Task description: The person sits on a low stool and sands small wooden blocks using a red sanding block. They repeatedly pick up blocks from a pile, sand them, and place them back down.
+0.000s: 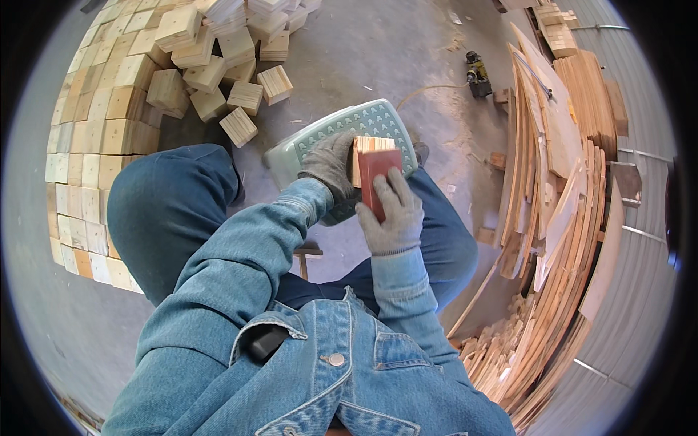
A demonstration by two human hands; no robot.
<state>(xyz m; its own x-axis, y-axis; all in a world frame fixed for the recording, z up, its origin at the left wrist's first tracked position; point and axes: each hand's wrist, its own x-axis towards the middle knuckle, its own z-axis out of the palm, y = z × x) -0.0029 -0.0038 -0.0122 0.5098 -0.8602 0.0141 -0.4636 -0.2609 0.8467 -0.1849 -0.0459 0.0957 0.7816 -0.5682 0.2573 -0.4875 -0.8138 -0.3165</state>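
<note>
My left hand (329, 163), in a dark grey glove, is closed around a pale wooden block (374, 142) whose end shows striped grain. A reddish-brown sanding block (379, 174) lies against the near face of that wood. My right hand (397, 219), in a lighter grey glove, grips the sanding block from the right and below, the thumb on its left edge. Both blocks are held over a pale green plastic stool (349, 116) with a patterned top, between my knees. The left fingertips are hidden behind the wooden block.
Stacked wooden blocks (94, 138) form a wall at left, with several loose blocks (240, 126) at its far end. A yellow-and-black power drill (477, 74) lies on the floor ahead. Long wooden strips (574, 269) and boards are piled at right beside corrugated metal (647, 211).
</note>
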